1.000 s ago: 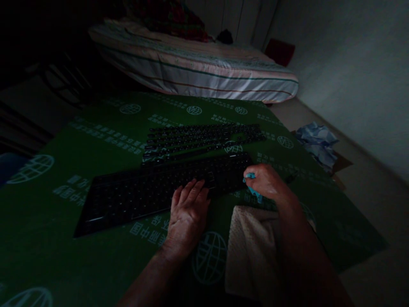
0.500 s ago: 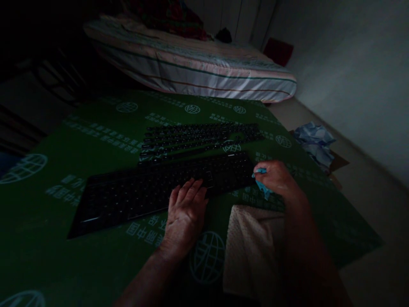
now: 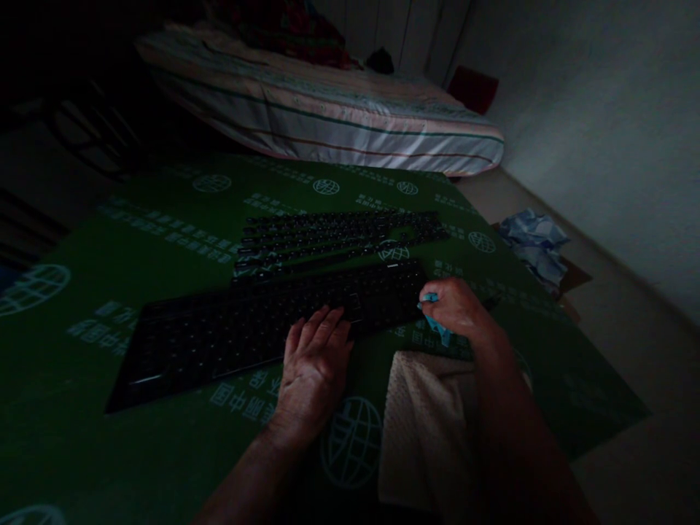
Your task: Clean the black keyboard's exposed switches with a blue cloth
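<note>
One left hand (image 3: 316, 362): is lying palm down near the middle of the frame, its fingers stretching out side by side, gripping nothing, and resting over the near edge of the black keyboard (image 3: 235, 332).
One right hand (image 3: 453, 306): is holding its grip together right of center, thumb and fingers clamping on a small turquoise item (image 3: 439, 329).
Turquoise item: is poking out from the left of the right grip and hanging below it; the dimness is hiding what it is made of.
Keyboard: is slanting from the lower left toward the center right, running beneath the left fingers; its right end is sitting just beside the right grip, though whether the turquoise item is touching it I cannot tell.
Pale dots: are showing in rows across the keyboard's face.
Black keys (image 3: 322, 237): are lying in rows above the keyboard in the frame, well apart from the right grip and beyond the left fingertips.
Beige cloth (image 3: 418, 430): is spreading at the lower center right, just below the right hand and partly hiding behind the right forearm.
Green tabletop (image 3: 136, 445): is carrying all of these, with pale globes and lettering showing on it.
Bed (image 3: 350, 135): is filling the top center, its striped cover hanging down.
</note>
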A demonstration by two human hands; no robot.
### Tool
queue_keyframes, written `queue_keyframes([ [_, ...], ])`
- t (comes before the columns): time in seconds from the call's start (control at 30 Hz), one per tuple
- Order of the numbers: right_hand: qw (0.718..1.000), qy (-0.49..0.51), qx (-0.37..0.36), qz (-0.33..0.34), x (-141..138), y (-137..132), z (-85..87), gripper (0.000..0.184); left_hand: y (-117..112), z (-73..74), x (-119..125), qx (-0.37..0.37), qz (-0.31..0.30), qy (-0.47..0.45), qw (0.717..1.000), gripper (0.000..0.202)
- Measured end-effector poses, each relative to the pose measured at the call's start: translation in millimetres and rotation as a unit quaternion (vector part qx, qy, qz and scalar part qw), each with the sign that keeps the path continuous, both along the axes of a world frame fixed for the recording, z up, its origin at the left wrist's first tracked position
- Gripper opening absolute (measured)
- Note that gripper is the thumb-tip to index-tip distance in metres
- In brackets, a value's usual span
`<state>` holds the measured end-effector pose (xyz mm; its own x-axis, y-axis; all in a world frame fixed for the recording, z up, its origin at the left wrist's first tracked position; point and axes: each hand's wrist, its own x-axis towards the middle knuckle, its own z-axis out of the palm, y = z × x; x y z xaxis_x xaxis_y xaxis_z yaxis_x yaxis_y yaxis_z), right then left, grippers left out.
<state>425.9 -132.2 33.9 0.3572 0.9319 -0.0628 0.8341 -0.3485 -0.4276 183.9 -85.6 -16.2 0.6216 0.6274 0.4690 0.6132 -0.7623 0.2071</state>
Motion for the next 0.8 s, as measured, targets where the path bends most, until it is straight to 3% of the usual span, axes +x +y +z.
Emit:
queue_keyframes([
  [0.13,0.999,0.018,0.014,0.038,-8,4,-1.6,0.016,0,1.1,0,-0.008,0.001,0.000,1.000,0.027],
  [0.33,0.999,0.035,0.000,0.005,-9,3,1.2,0.014,1,0.2,0,0.002,-0.001,0.002,1.000,0.025],
  [0.53,0.996,0.057,0.018,0.060,-14,5,-1.0,0.015,0,0.5,1,0.002,-0.002,-0.001,1.000,0.026],
  [0.67,0.999,0.038,0.011,0.015,-10,5,-0.5,0.015,0,0.6,1,0.000,0.004,0.011,1.000,0.026],
  [0.8,0.999,0.031,0.001,0.038,-13,6,1.8,0.016,1,0.5,1,0.003,0.000,0.013,1.000,0.026],
])
